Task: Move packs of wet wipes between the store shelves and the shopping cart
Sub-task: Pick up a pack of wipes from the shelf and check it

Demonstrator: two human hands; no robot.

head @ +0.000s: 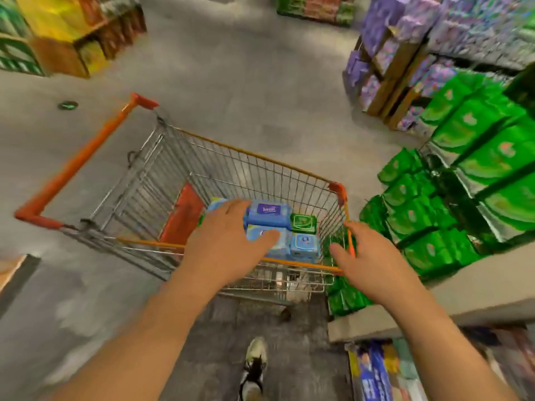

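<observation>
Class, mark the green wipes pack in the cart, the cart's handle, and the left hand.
green wipes pack (pixel 303 224), head view, top face.
cart's handle (pixel 78 160), head view, middle of orange bar.
left hand (pixel 228 241), head view, back of hand.

Cart (pixel 220 169): silver wire with orange rim, orange handle (pixel 72 166) and a red seat flap (pixel 182 218). Inside lie blue packs (pixel 267 217) and 1 green pack (pixel 303 223). Shelf packs (pixel 474 169) are green, upper packs (pixel 405 30) purple; floor (pixel 246 82) grey.

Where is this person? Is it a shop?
Yes, most likely a supermarket aisle: a wire shopping cart holding packs of wet wipes, beside shelves stacked with green packs.
</observation>
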